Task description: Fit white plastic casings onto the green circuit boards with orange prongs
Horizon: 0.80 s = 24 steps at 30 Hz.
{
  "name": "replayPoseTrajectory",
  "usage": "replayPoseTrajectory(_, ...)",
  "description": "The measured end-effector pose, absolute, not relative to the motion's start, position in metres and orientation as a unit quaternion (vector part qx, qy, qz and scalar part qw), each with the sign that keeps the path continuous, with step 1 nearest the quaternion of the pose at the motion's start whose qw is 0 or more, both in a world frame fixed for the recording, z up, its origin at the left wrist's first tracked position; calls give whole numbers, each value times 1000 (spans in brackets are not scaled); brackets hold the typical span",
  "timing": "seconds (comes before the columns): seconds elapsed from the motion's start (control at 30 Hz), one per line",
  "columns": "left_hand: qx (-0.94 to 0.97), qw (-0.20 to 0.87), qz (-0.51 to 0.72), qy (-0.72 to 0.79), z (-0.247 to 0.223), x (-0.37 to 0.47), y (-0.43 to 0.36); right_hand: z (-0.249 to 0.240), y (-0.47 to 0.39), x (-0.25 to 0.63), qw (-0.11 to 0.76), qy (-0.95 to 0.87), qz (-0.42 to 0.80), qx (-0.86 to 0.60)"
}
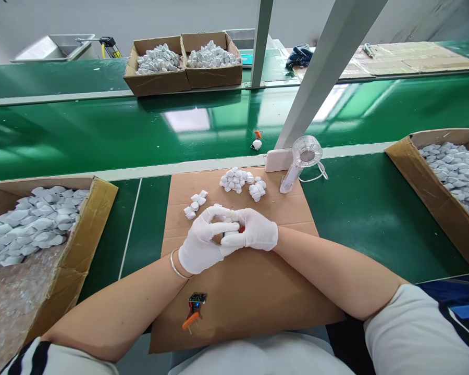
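In white gloves, my left hand (203, 242) and my right hand (257, 229) meet over the cardboard sheet (258, 297). Both are closed, fingertips together, around something small that they mostly hide. A bit of red (241, 229) shows between the fingers. Just beyond them lie a few white faceted pieces (195, 204), a larger pile of the same pieces (234, 179) and a small cluster (257, 189). Nearer my body, a small circuit board (197, 298) with a blue light and an orange part (190, 320) rests on the cardboard.
Open boxes of white pieces stand at left (39, 221) and right (459, 172), with two more boxes (214, 78) at the back. A clear-headed handheld fan (307, 152) leans by a slanted grey post (324, 67). One white piece with an orange part (257, 143) sits on the green belt (113, 135).
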<state>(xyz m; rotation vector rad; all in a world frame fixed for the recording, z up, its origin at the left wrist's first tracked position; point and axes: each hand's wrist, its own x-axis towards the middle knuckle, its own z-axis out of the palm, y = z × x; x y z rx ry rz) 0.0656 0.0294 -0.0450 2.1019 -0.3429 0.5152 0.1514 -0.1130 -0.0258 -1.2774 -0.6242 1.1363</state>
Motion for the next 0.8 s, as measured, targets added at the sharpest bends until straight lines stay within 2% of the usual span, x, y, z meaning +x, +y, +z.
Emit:
replayPoseTrajectory(0.17, 860, 426, 239, -145, -40, 67, 26, -28, -113, 150, 598, -274, 465, -592)
replayPoseTrajectory(0.33, 881, 372, 254, -147, -35, 68, 25, -25, -114, 148, 607, -262, 502, -557)
replayPoseTrajectory(0.63, 869, 363, 308, -132, -34, 67, 21, -26, -112, 148, 621, -302, 439, -575)
replayPoseTrajectory(0.8, 874, 350, 322, -100, -30, 63, 28, -25, -115, 158, 676, -250, 515, -464)
